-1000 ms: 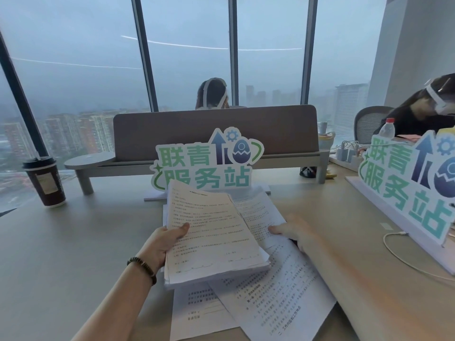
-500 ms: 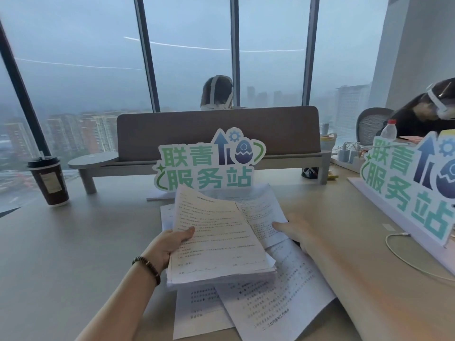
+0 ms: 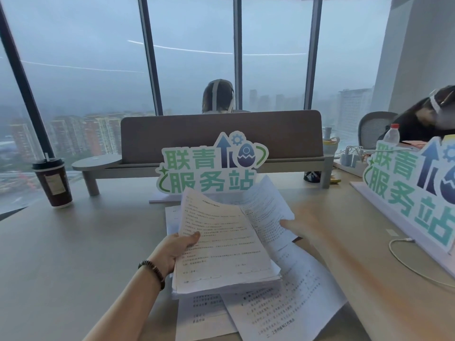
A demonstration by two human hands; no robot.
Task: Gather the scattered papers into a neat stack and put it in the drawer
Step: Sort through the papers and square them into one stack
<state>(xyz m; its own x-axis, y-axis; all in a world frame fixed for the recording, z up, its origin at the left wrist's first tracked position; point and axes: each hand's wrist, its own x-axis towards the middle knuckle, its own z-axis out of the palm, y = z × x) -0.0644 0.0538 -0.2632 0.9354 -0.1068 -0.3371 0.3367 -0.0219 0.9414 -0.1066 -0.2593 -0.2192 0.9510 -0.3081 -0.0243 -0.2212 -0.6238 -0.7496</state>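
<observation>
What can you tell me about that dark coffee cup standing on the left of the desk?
The coffee cup is a tall takeaway cup, apparently paper, dark brown with a pale label on its side and a black lid that a straw pokes through. It stands upright on the desk near the window, far left, apart from the papers, with neither hand touching it.

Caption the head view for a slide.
Left hand holds a paper stack above loose sheets while the blurred right hand lifts another sheet.

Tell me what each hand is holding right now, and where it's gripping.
The left hand grips the stack of papers at its left edge, thumb on top. The blurred right hand holds one sheet by its right edge.
</observation>
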